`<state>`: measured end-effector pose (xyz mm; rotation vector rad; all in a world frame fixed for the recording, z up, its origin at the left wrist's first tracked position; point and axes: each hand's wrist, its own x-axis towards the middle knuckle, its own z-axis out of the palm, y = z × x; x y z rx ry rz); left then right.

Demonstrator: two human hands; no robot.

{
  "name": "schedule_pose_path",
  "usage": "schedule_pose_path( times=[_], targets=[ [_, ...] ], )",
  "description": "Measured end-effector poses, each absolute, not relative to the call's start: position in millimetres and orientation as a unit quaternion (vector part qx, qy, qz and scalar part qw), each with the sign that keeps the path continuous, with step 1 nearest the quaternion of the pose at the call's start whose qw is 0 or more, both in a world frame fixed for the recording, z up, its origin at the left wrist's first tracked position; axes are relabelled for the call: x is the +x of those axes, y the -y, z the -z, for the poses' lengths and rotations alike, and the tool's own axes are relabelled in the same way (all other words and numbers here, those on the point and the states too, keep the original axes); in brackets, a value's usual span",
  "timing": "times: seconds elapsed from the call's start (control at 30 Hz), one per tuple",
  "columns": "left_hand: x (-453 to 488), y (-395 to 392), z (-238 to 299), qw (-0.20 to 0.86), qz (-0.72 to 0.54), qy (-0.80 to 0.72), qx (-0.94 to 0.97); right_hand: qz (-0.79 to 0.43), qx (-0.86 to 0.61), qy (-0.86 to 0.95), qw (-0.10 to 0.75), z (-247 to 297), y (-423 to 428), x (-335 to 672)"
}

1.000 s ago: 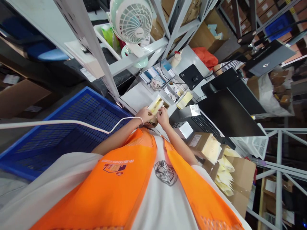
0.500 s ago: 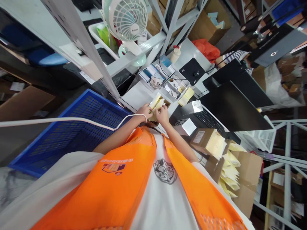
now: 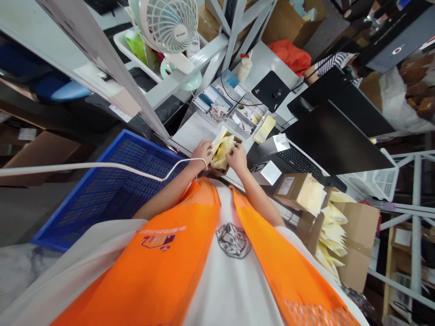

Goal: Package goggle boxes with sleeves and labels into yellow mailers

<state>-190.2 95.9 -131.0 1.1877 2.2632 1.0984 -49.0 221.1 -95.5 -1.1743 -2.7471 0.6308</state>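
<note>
Both my hands are at a small cardboard box (image 3: pixel 219 171) at the front edge of the desk. Crumpled yellow paper (image 3: pixel 223 151) fills it and sticks out at the top. On the left side, the fingers of my left hand (image 3: pixel 203 151) are curled closed on the paper's edge; a white cord passes the wrist. My right hand (image 3: pixel 237 156) is closed too, pinching the paper at the box's right side. What lies beneath the paper is hidden.
A blue plastic crate (image 3: pixel 112 181) stands to the left. Right of the box are a white carton (image 3: pixel 268 173), a keyboard (image 3: pixel 299 160) and a monitor (image 3: pixel 335 140). An organizer tray (image 3: pixel 234 108) lies behind. Yellow paper fills a large box (image 3: pixel 360 240). A fan (image 3: pixel 176 27) stands upper left.
My hands have moved apart to the box's two sides. The yellow paper between them is spread wider and looks more crumpled. The view has shifted slightly.
</note>
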Motion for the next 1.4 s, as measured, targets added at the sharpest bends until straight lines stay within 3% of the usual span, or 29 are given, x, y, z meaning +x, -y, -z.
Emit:
schedule_pose_path(
  times=[0.7,0.87,1.4],
  targets=[
    [-179,-96,147,0.213,-0.396,-0.798,0.4,-0.073,-0.072,0.989,-0.11,94,-228,-90],
    [-173,-97,140,0.221,-0.38,-0.81,0.387,-0.094,-0.043,0.992,-0.077,83,-245,-70],
    [-171,-95,148,0.233,-0.42,-0.798,0.365,-0.193,-0.14,0.971,0.007,64,-259,-5]
  ],
)
